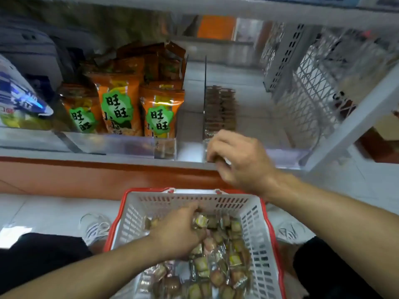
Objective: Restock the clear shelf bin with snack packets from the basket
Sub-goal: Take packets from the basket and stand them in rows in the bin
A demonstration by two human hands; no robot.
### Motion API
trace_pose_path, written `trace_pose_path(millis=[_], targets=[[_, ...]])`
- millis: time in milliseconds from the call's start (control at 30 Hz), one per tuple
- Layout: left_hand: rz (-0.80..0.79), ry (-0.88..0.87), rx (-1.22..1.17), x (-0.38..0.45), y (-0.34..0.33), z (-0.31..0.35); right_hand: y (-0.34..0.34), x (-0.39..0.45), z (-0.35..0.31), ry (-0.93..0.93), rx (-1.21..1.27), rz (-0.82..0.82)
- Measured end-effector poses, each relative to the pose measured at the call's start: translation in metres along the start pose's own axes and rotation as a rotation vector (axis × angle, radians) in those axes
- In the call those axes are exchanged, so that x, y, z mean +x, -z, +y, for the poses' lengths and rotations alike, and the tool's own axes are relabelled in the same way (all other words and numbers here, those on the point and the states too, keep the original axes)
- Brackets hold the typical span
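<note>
Partly hidden: my right hand (239, 157), grip clamped on a blurred snack packet (222, 161) at the clear shelf bin (280, 152). Left hand (179, 231) grips packets (200, 221) in the basket (267, 238); their labels unreadable. Orange bags (117, 108) read "旺旺".

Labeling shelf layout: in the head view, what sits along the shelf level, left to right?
Blue-and-white bag → orange snack bags → clear divider → row of small brown packets in the clear shelf bin → white lattice side panel. The right hand is at the bin's front edge.
</note>
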State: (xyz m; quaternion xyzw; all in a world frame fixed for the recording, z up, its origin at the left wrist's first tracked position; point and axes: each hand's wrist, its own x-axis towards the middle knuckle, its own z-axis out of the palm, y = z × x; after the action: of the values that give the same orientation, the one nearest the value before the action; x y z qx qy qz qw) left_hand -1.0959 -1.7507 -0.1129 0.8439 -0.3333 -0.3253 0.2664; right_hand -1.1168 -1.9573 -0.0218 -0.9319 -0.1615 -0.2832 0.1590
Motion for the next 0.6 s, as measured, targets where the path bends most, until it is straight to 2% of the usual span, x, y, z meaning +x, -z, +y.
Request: trace_pose_path(millis=[33,67,133,167,233,333,400,533,600], targets=[[-0.077,0.036,0.11,0.002,-0.014,-0.018,-0.017,-0.02,-0.01,0.029,-0.023,-0.193],[-0.145,0.064,0.192,0.004,-0.028,-0.036,-0.035,-0.042,-0.016,0.013,-0.055,-0.457],[-0.268,0.12,0.311,0.002,-0.052,-0.07,-0.07,-0.087,-0.018,-0.168,-0.088,-0.959],[-0.322,0.138,0.372,0.0,-0.063,-0.086,-0.084,-0.111,-0.014,-0.3,-0.066,-1.128],[-0.429,0.161,0.452,-0.003,-0.08,-0.113,-0.107,-0.158,-0.006,-0.541,0.013,-1.342],[-0.522,0.186,0.452,-0.001,-0.099,-0.136,-0.128,-0.215,-0.008,-0.854,0.147,-1.445],[-0.541,0.19,0.422,0.007,-0.11,-0.142,-0.143,-0.233,-0.014,-0.936,0.19,-1.436],[-0.509,0.134,0.339,0.026,-0.131,-0.135,-0.174,-0.227,-0.022,-0.854,0.196,-1.379],[-0.518,0.067,0.348,0.034,-0.145,-0.131,-0.184,-0.223,-0.026,-0.768,0.178,-1.406]])
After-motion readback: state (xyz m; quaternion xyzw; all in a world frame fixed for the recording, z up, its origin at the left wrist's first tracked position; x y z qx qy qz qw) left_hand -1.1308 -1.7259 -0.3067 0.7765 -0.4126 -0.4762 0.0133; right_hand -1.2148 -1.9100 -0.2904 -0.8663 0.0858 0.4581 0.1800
